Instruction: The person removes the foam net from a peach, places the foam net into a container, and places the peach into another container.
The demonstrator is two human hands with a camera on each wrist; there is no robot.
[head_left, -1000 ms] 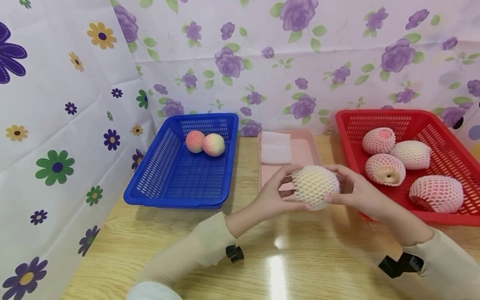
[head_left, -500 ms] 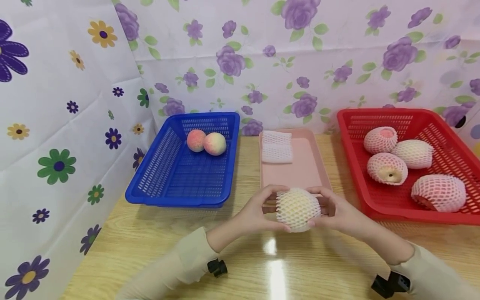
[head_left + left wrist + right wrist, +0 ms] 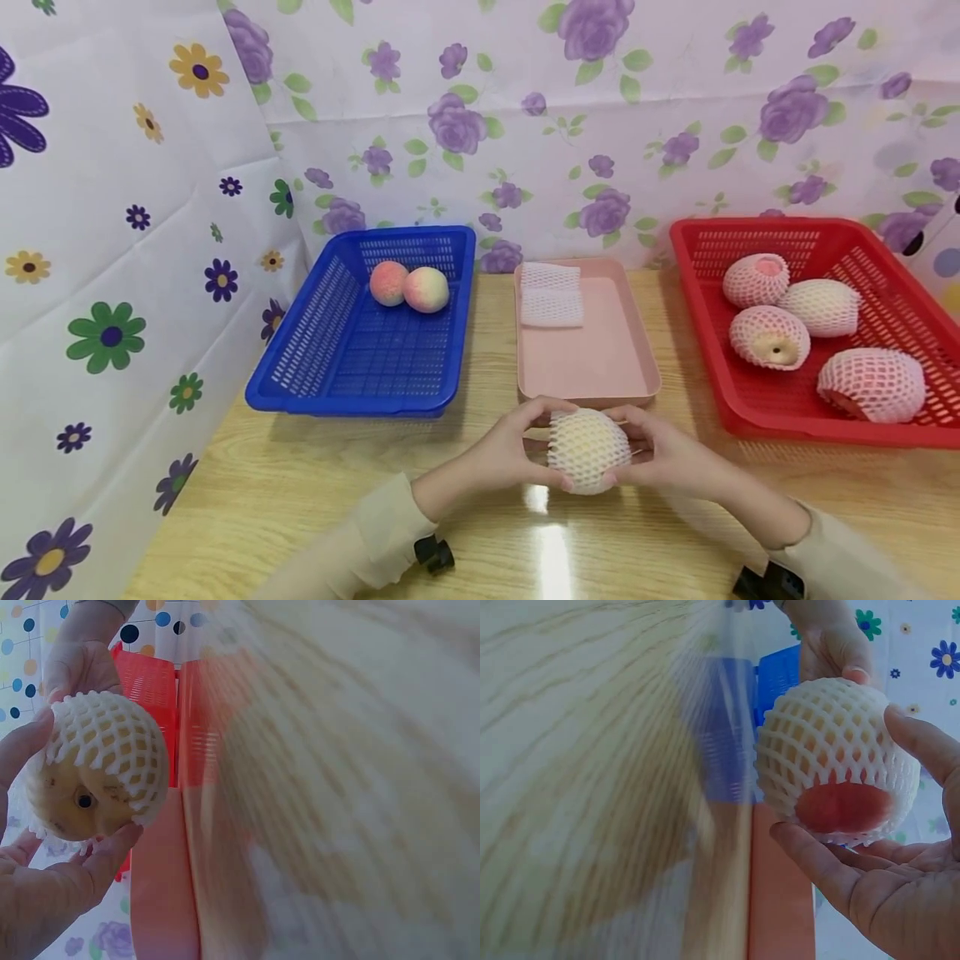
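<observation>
A pale peach in a white foam net (image 3: pixel 589 451) is held between both hands over the table, in front of the pink tray. My left hand (image 3: pixel 507 447) grips its left side, thumb toward me and fingers behind. The right hand (image 3: pixel 663 454) grips the opposite side in the same way. In the left wrist view, one end of the peach (image 3: pixel 84 796) shows bare and yellowish with a dark round hole. The right wrist view shows its other end, a red patch (image 3: pixel 844 807) uncovered by the net.
Behind the hands lies a pink tray (image 3: pixel 592 358) with a flattened white foam net (image 3: pixel 552 296). A blue basket (image 3: pixel 360 404) on the left holds two bare peaches (image 3: pixel 426 290). On the right, a red basket (image 3: pixel 750 412) holds several netted peaches (image 3: pixel 872 385).
Both hands have brought the netted peach toward me and slightly left, from over the pink tray to in front of it. The baskets and their contents stay the same.
</observation>
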